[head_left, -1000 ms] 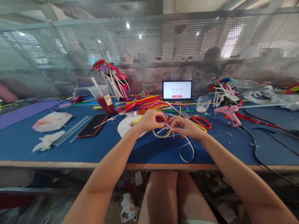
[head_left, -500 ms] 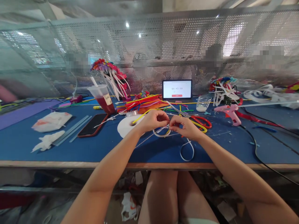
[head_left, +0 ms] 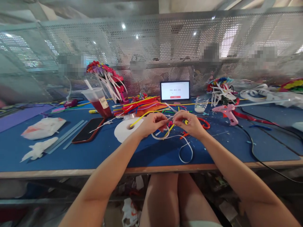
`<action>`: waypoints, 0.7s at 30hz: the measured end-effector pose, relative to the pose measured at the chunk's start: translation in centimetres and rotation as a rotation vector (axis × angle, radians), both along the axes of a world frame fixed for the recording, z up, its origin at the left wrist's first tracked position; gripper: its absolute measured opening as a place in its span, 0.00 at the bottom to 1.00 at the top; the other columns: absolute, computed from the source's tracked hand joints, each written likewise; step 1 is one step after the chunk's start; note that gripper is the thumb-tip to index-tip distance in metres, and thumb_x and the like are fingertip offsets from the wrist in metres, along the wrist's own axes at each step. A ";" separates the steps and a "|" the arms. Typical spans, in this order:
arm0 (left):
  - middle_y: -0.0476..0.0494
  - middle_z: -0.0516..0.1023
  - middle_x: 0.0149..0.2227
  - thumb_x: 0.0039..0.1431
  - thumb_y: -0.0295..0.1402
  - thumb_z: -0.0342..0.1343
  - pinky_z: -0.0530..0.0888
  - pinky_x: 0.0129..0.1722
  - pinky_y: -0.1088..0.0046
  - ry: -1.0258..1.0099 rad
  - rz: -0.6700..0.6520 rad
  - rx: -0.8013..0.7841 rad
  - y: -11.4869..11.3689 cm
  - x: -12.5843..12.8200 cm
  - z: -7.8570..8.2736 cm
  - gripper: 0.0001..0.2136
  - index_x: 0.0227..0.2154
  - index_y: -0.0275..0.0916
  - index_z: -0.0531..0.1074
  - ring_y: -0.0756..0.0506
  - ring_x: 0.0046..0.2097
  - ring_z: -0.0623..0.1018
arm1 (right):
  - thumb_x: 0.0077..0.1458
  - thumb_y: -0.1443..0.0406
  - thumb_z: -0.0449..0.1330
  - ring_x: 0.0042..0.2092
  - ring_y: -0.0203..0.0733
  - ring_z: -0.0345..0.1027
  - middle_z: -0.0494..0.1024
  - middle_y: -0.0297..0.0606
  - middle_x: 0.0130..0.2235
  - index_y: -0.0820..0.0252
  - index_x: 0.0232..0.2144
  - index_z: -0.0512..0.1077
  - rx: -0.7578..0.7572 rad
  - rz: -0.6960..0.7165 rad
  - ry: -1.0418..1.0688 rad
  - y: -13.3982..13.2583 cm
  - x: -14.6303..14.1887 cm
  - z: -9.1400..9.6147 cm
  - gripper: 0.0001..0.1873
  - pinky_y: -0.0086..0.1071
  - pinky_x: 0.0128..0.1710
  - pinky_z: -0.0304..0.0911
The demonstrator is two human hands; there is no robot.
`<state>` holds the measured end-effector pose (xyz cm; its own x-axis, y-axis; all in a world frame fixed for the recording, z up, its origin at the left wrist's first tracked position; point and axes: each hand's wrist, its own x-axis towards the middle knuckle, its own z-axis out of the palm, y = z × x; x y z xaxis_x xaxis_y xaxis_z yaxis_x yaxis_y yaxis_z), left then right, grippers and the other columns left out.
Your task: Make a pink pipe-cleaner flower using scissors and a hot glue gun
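Observation:
My left hand [head_left: 157, 122] and my right hand [head_left: 186, 122] face each other just above the table. Both are closed in a pinch, fingertips almost meeting. What they pinch is tiny and partly hidden; a thin pale strand seems to run between them. A pink bit [head_left: 170, 124] shows between the hands, and a yellow bit [head_left: 186, 122] shows at my right fingers. Beneath them a white ribbon [head_left: 186, 162] lies in loops on the blue mat. Scissors with a red handle [head_left: 206, 122] lie partly hidden behind my right hand. Left of my left hand is a white roll [head_left: 120, 130].
A pink glue gun [head_left: 228, 114] with a black cord rests at right. Behind stand a tablet [head_left: 175, 90], a plastic cup of red drink [head_left: 100, 105] and a heap of coloured pipe cleaners [head_left: 139, 105]. A phone [head_left: 88, 130] and white plastic bag [head_left: 44, 127] lie at left.
My fingertips have drawn slightly apart, and pink and yellow bits now show by them. My right hand covers more of the scissors. The whole view has shifted slightly.

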<state>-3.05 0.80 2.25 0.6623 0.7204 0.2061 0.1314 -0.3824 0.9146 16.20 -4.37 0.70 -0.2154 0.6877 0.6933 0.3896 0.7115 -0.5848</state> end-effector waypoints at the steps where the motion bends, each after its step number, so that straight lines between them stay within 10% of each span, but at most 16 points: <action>1: 0.48 0.75 0.24 0.55 0.34 0.56 0.70 0.23 0.80 0.002 0.024 0.044 0.0 0.1 0.0 0.07 0.29 0.34 0.71 0.55 0.21 0.71 | 0.52 0.63 0.61 0.38 0.38 0.69 0.76 0.37 0.34 0.58 0.28 0.72 -0.015 0.003 0.015 -0.1 0.0 0.0 0.05 0.34 0.38 0.64; 8: 0.48 0.76 0.24 0.54 0.31 0.56 0.68 0.21 0.82 -0.021 0.160 0.315 -0.1 0.2 -0.1 0.05 0.29 0.34 0.72 0.55 0.22 0.71 | 0.50 0.60 0.62 0.36 0.39 0.72 0.78 0.36 0.32 0.59 0.27 0.73 -0.194 -0.027 0.064 -0.2 -0.1 -0.1 0.08 0.35 0.40 0.65; 15: 0.48 0.75 0.23 0.54 0.30 0.54 0.67 0.20 0.82 -0.013 0.109 0.246 -0.9 0.5 0.4 0.05 0.27 0.34 0.72 0.56 0.19 0.69 | 0.55 0.59 0.56 0.28 0.33 0.67 0.71 0.31 0.26 0.59 0.30 0.65 -0.236 0.037 0.129 0.0 -1.1 -0.6 0.09 0.29 0.30 0.62; 21: 0.47 0.76 0.23 0.54 0.30 0.54 0.68 0.23 0.80 0.060 0.229 0.413 -0.7 0.4 0.3 0.05 0.28 0.35 0.73 0.53 0.23 0.73 | 0.58 0.63 0.51 0.22 0.31 0.60 0.67 0.28 0.24 0.57 0.32 0.64 -0.195 -0.159 -0.123 -0.6 0.1 -0.2 0.05 0.27 0.25 0.57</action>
<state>-2.67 0.11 2.57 0.5154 0.7148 0.4727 0.3024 -0.6678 0.6801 16.31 -5.01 0.52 -0.1689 0.8377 0.5194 0.5638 0.5144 -0.6462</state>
